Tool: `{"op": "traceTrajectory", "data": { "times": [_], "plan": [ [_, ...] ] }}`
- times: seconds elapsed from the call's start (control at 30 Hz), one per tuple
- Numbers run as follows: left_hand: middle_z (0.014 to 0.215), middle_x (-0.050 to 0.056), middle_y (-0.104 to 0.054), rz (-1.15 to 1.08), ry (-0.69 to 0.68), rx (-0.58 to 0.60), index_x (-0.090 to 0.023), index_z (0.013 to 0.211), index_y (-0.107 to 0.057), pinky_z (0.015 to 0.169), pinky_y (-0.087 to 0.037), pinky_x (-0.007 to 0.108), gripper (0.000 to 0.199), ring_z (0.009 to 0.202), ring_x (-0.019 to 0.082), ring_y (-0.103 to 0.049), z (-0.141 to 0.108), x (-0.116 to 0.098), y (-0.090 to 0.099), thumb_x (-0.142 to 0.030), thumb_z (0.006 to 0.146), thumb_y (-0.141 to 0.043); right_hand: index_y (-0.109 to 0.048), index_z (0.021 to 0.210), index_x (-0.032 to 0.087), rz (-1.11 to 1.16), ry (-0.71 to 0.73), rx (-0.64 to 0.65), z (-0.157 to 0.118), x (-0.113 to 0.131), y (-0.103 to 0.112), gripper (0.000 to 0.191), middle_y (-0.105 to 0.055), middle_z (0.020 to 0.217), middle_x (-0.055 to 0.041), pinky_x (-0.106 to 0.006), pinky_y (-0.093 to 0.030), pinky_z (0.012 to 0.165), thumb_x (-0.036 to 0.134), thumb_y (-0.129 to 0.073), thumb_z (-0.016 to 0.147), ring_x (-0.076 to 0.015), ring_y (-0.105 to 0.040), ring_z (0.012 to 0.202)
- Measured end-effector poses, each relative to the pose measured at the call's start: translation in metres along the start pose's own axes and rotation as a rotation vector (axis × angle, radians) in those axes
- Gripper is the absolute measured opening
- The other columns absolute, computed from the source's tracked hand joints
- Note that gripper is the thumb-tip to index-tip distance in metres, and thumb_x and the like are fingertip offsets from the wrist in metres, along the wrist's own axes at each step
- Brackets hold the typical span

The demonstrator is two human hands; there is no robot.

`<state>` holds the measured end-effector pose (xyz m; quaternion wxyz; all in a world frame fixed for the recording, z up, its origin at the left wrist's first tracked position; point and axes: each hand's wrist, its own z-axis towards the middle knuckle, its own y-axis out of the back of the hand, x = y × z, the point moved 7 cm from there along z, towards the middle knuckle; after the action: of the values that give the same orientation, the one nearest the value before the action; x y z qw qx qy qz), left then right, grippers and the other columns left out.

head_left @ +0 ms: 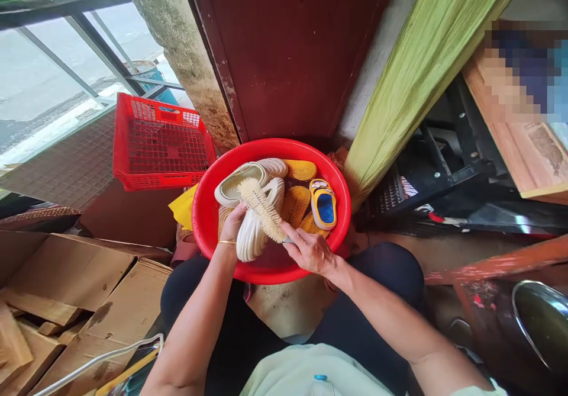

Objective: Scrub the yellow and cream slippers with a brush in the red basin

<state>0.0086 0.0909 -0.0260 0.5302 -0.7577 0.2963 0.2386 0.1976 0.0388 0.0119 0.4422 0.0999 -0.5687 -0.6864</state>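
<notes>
My left hand [232, 224] grips a cream-coloured clog [251, 237] by its side, over a red basin [271, 276]. In my right hand [310, 248] is a scrub brush [261, 209] with pale bristles, held by its handle. The brush lies across the clog and hides part of it; I cannot tell whether the bristles press on it. Behind it in the basin rests another cream clog [235, 186]. A small yellow clog with a blue inside [324, 206] and several yellow textured slippers [299, 170] lie at the right side of the basin.
A red plastic crate [164, 147] stands behind the basin to the left. Cardboard boxes [119, 301] with wood pieces [39, 307] are at the lower left. A green curtain [399, 88] hangs at right, near a metal pot [541, 319] and a wooden tabletop [515, 129].
</notes>
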Motion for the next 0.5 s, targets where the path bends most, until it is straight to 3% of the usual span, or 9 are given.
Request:
{"op": "traceTrajectory", "data": {
  "times": [0.13, 0.3, 0.4, 0.5],
  "plan": [
    [0.102, 0.01, -0.077, -0.083, 0.099, -0.005, -0.013, 0.117, -0.068, 0.093, -0.059, 0.042, 0.034, 0.098, 0.027, -0.073, -0.013, -0.005, -0.002, -0.034, 0.092, -0.058, -0.038, 0.157, 0.016, 0.019, -0.059, -0.123, 0.008, -0.022, 0.007, 0.055, -0.072, 0.119, -0.014, -0.034, -0.058, 0.088, 0.036, -0.042, 0.105, -0.0243, -0.071, 0.1],
    [0.115, 0.005, -0.076, -0.132, -0.015, -0.055, -0.015, 0.127, -0.065, 0.1, -0.056, 0.04, 0.037, 0.111, 0.025, -0.069, -0.01, -0.014, 0.001, -0.034, 0.099, -0.048, -0.026, 0.161, 0.015, 0.092, -0.232, -0.226, 0.022, -0.061, 0.021, 0.06, -0.056, 0.148, -0.0142, -0.036, -0.053, 0.103, 0.031, -0.037, 0.105, -0.0237, -0.059, 0.129],
    [0.112, 0.008, -0.077, -0.118, 0.062, -0.133, -0.012, 0.128, -0.065, 0.103, -0.054, 0.041, 0.04, 0.111, 0.026, -0.069, 0.0, 0.01, 0.005, -0.034, 0.099, -0.049, -0.028, 0.16, 0.015, 0.099, -0.201, -0.186, 0.019, -0.052, 0.013, 0.059, -0.057, 0.147, -0.0133, -0.034, -0.053, 0.103, 0.032, -0.038, 0.105, -0.0235, -0.06, 0.128],
    [0.104, 0.009, -0.077, -0.091, 0.176, -0.164, -0.011, 0.124, -0.067, 0.101, -0.055, 0.043, 0.039, 0.106, 0.027, -0.071, 0.011, 0.041, 0.012, -0.033, 0.093, -0.056, -0.034, 0.159, 0.016, 0.059, -0.146, -0.085, 0.009, -0.03, -0.005, 0.057, -0.067, 0.133, -0.0141, -0.034, -0.056, 0.094, 0.035, -0.039, 0.105, -0.0241, -0.068, 0.113]
  ]
}}
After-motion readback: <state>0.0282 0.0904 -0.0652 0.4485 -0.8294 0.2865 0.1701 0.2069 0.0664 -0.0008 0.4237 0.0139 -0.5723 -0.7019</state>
